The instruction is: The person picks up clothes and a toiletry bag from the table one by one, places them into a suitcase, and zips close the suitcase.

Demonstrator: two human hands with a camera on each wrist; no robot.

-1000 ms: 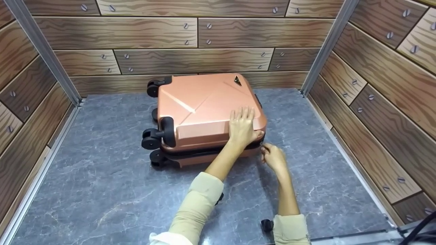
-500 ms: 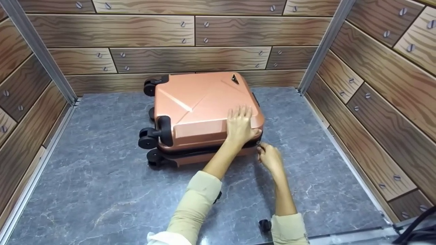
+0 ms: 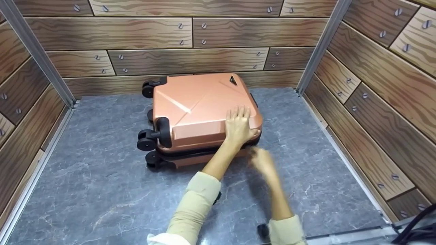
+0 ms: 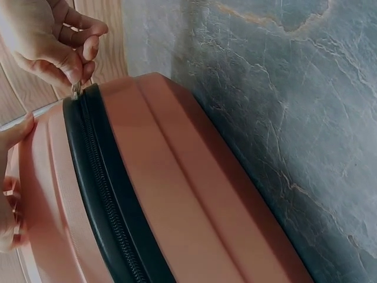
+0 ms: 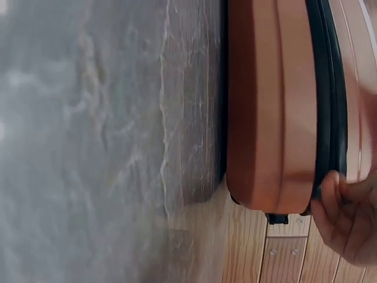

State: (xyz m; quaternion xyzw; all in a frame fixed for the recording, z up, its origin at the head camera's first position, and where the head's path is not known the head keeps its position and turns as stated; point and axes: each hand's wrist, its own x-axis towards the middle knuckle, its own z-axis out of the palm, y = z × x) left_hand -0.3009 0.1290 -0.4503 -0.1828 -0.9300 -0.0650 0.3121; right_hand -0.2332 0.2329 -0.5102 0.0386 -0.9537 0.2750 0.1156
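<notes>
pinching the zipper pull (image 4: 76,90) is the right hand (image 3: 262,160).

Under my left hand (image 3: 237,127), the suitcase shell (image 3: 192,97) looks like smooth, glossy hard plastic; my right hand (image 3: 262,160) pinches a shiny metal zip pull (image 4: 76,90). The caster (image 3: 147,140) looks plastic, my sleeve (image 3: 192,200) matt cloth, the floor (image 3: 95,177) marble-veined, the walls (image 3: 109,33) wood-grained.

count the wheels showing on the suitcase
4, all on the left end of the suitcase in the head view: far top wheel, far bottom wheel (mostly hidden), near top wheel, near bottom wheel.
</notes>
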